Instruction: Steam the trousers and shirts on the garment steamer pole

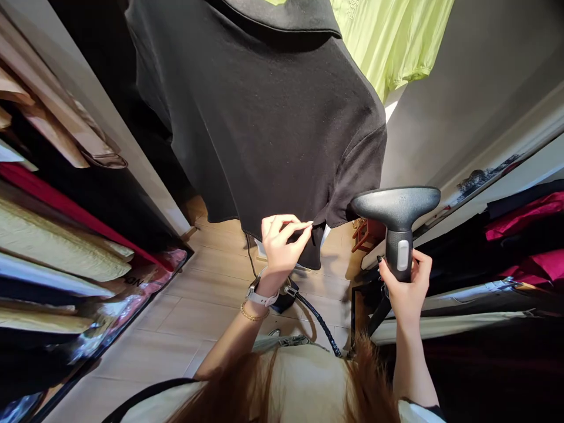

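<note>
Pinching the hem of a hanging black T-shirt (259,135), the left hand (279,249) holds the cloth taut, seemingly to keep it flat, while the right hand (405,291) clenches the handle of an upright steamer (399,211), its head raised just beside the sleeve. Folded fabrics (48,241) stack at left; a black hose (315,311) trails above the floor; a green garment (388,41) hangs beyond the shirt; more clothes (524,220) fill the right.

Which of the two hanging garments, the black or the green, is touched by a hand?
The black T-shirt: the left hand pinches its lower hem. The lime-green garment hangs behind it, untouched; the right hand grips a garment steamer.
</note>
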`<action>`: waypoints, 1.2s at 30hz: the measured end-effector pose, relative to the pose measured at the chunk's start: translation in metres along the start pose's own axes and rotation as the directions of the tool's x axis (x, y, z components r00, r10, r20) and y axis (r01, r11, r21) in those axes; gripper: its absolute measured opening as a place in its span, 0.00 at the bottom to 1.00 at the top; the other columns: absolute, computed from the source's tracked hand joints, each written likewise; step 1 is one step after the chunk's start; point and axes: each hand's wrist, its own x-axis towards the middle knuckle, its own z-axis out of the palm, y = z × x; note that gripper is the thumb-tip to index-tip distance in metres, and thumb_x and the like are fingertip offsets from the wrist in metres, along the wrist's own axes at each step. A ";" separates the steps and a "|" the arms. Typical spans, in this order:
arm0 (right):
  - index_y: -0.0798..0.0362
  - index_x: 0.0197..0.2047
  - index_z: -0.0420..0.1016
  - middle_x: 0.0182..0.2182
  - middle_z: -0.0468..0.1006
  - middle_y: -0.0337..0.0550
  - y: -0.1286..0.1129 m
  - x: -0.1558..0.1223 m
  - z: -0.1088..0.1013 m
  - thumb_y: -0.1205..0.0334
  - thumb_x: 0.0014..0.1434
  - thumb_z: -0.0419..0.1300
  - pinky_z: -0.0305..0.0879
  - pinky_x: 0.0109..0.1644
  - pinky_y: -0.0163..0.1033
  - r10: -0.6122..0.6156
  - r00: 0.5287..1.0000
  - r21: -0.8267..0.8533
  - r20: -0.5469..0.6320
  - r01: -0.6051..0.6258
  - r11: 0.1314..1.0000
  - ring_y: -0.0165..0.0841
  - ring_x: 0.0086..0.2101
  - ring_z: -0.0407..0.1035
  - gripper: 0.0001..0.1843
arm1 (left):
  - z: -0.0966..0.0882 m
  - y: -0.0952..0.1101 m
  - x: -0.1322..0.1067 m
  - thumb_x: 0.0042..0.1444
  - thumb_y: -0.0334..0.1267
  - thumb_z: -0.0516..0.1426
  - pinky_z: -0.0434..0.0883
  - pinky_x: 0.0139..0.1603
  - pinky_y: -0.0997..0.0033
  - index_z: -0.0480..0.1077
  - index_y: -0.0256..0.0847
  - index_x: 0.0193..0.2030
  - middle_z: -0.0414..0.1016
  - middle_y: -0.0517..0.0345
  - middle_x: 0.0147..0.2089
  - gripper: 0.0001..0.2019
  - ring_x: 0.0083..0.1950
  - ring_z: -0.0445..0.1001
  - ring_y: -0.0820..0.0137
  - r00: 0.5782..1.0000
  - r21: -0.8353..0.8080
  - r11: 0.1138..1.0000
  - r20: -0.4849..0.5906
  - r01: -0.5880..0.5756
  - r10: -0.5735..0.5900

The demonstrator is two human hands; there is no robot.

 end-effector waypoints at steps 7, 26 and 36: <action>0.49 0.52 0.71 0.41 0.78 0.41 -0.005 0.002 0.007 0.51 0.51 0.75 0.72 0.43 0.40 -0.030 0.998 -0.070 0.055 0.034 0.997 0.35 0.38 0.74 0.29 | 0.005 0.011 -0.004 0.59 0.42 0.67 0.70 0.49 0.56 0.84 0.51 0.32 0.78 0.56 0.32 0.05 0.40 0.73 0.62 0.998 -0.067 0.998 0.059 -0.002 0.006; 0.49 0.48 0.68 0.35 0.75 0.35 0.018 0.013 0.026 0.50 0.50 0.75 0.69 0.37 0.38 0.061 0.992 0.015 0.110 -0.063 0.998 0.32 0.33 0.71 0.29 | 0.002 0.007 -0.008 0.57 0.37 0.69 0.69 0.46 0.59 0.85 0.53 0.35 0.80 0.57 0.32 0.04 0.40 0.73 0.62 0.997 -0.109 0.993 0.051 -0.054 0.060; 0.46 0.47 0.61 0.27 0.72 0.28 0.026 0.014 0.039 0.49 0.52 0.75 0.67 0.23 0.34 0.202 0.923 0.246 0.327 -0.289 0.925 0.28 0.21 0.67 0.30 | -0.006 0.004 -0.003 0.61 0.40 0.67 0.70 0.45 0.60 0.85 0.49 0.33 0.77 0.55 0.31 0.05 0.40 0.72 0.62 0.997 -0.040 0.997 0.047 -0.058 0.060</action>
